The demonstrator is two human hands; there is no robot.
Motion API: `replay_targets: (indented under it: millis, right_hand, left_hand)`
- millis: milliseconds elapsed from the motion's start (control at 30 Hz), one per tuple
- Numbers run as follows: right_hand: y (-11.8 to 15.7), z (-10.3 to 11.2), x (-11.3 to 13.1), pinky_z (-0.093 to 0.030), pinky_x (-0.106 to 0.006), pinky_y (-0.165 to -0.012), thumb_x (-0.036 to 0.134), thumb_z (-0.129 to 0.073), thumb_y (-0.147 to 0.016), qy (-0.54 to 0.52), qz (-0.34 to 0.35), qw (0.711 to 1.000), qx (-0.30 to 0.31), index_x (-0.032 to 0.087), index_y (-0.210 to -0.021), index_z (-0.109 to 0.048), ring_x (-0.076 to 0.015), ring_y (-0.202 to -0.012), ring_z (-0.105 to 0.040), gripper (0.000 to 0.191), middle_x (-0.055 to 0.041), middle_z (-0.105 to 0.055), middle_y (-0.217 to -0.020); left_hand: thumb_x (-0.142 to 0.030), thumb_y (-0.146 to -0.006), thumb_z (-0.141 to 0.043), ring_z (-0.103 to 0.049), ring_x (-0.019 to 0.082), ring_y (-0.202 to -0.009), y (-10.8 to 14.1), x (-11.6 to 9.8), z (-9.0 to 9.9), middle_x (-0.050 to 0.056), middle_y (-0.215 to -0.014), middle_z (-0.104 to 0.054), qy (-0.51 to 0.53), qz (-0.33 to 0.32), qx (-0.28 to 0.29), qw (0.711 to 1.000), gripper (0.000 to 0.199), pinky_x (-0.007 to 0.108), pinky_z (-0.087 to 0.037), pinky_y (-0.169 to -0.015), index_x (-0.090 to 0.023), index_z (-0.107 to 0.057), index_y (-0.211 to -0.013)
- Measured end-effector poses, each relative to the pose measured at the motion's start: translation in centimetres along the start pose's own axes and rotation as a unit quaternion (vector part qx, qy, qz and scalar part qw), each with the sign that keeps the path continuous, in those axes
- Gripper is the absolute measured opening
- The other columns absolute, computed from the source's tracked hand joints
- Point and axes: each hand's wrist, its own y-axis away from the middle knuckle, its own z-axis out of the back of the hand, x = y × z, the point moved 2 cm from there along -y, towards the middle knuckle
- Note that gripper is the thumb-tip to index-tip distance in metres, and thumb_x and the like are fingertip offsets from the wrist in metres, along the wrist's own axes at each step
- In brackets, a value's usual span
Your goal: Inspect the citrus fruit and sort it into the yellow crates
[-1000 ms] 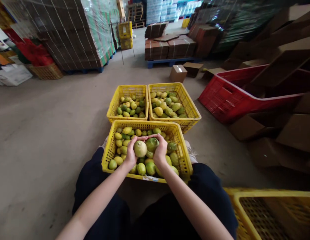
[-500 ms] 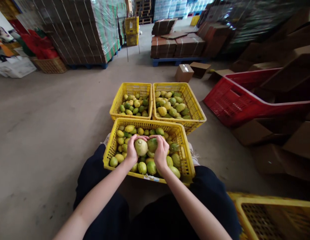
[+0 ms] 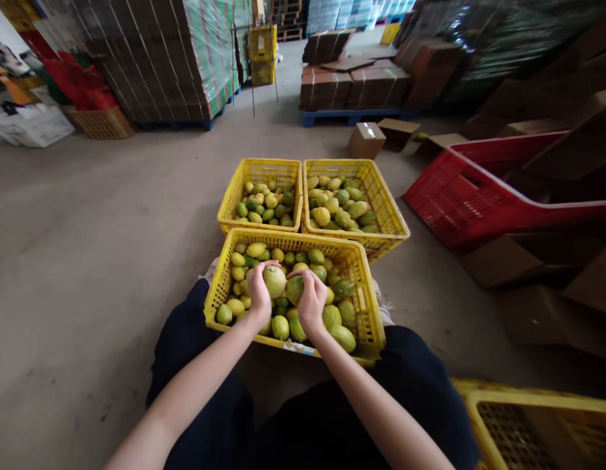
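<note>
While the bare left hand (image 3: 259, 292) curls its fingers around a round, pale-green fruit (image 3: 274, 281), the bare right hand (image 3: 312, 301) cups a darker green fruit (image 3: 295, 290) over a yellow plastic crate (image 3: 219, 281); apparently a holding step, any move calling for steady palms.

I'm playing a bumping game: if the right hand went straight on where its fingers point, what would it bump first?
Probably the pale round fruit in the left hand: the right hand, around a green fruit, points that way. But one view leaves the depth unclear.
</note>
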Motion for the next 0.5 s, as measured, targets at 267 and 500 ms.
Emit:
replay_targets:
  millis: [267, 500]
  right_hand:
    - [0.3, 0.8, 1.3, -0.046, -0.031, -0.074, 0.039, -0.046, -0.087, -0.016, 0.006, 1.000, 0.009, 0.025, -0.063, -0.068, -0.0198, -0.072, -0.060, 0.035, -0.0004, -0.068, -0.070]
    - [1.2, 1.5, 2.8, -0.048, -0.036, -0.083, 0.038, -0.052, -0.087, -0.031, 0.019, 0.998, 0.052, 0.027, -0.070, -0.074, -0.0244, -0.083, -0.064, 0.029, -0.0023, -0.071, -0.077]
  left_hand:
    - [-0.030, -0.086, -0.050, -0.066, 0.024, -0.094, 1.2, -1.6, -0.2, 0.004, -0.079, -0.073, -0.025, -0.041, 0.096, 0.994, 0.032, 0.028, -0.048, -0.085, -0.021, -0.071, -0.064]
    - [-0.038, -0.086, -0.047, -0.067, 0.026, -0.090, 1.7, -2.6, -0.1, 0.006, -0.080, -0.075, -0.043, -0.098, 0.154, 0.982, 0.038, 0.031, -0.049, -0.085, -0.021, -0.074, -0.065]
